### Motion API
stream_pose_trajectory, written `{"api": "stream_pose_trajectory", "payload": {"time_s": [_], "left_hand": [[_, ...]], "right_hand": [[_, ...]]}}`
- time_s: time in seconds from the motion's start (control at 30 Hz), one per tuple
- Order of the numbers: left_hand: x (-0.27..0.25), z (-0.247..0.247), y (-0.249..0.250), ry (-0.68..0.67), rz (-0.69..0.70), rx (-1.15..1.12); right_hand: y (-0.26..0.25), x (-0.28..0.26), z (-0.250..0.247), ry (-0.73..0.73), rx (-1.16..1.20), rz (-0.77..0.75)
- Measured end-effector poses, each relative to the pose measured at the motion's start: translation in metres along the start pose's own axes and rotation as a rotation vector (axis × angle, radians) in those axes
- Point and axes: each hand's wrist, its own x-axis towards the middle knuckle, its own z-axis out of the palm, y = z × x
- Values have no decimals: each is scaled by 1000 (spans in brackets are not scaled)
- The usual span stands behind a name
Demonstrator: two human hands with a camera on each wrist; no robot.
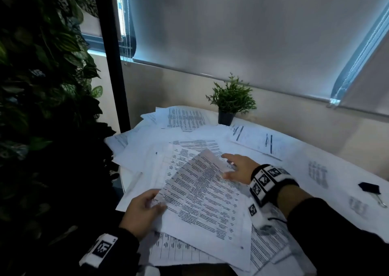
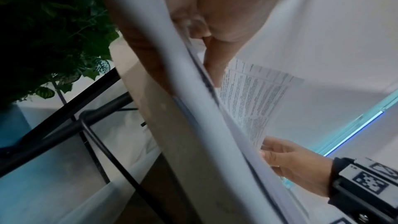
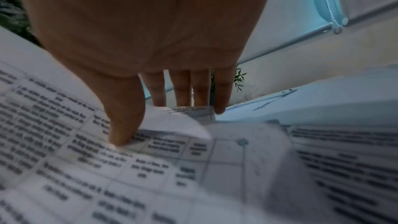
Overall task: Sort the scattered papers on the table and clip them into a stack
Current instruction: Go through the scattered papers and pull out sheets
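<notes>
1. We see our left hand [image 1: 143, 210] at the near-left edge of the tabletop [image 1: 341, 162], pinching the near-left corner of a printed sheet [image 1: 206, 195]: the thumb lies on top of the page and the other fingers are tucked under it.
2. That printed sheet is lifted off the pile and tilted, its far end higher than the end we hold.
3. Our right hand [image 1: 237, 168] is at the far-right edge of the same sheet, fingers straight and slightly spread. In the right wrist view the thumb tip [image 3: 120, 139] presses onto the printed face, while the four fingers reach past the curled far edge of the page.
4. So the sheet spans between our two hands, the left at its near corner and the right at its far side.
5. Under it, scattered papers [image 1: 160, 145] overlap across the middle and the far-left part of the tabletop, and more lie along the near edge.
6. A black binder clip [image 1: 370, 189] lies near the right edge of the tabletop, well apart from both hands.
7. A small potted plant [image 1: 230, 99] stands at the far edge, beside the far sheets.
</notes>
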Motion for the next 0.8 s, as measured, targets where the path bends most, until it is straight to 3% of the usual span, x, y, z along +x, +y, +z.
{"api": "stream_pose_trajectory", "payload": {"time_s": [0.3, 0.37, 0.43, 0.57, 0.7, 0.8], "left_hand": [[-6, 10, 9, 98, -86, -118], [-8, 12, 10, 76, -98, -167], [-7, 12, 10, 55, -42, -73], [-1, 23, 10, 69, -11, 8], [6, 36, 3, 62, -10, 42], [9, 37, -7, -4, -39, 6]], "right_hand": [[30, -31, -25, 76, 36, 216], [48, -46, -31, 164, 139, 272], [66, -60, -34, 247, 306, 307], [71, -69, -15, 78, 352, 339], [50, -65, 20, -64, 555, 281], [35, -56, 22, -103, 460, 233]]}}
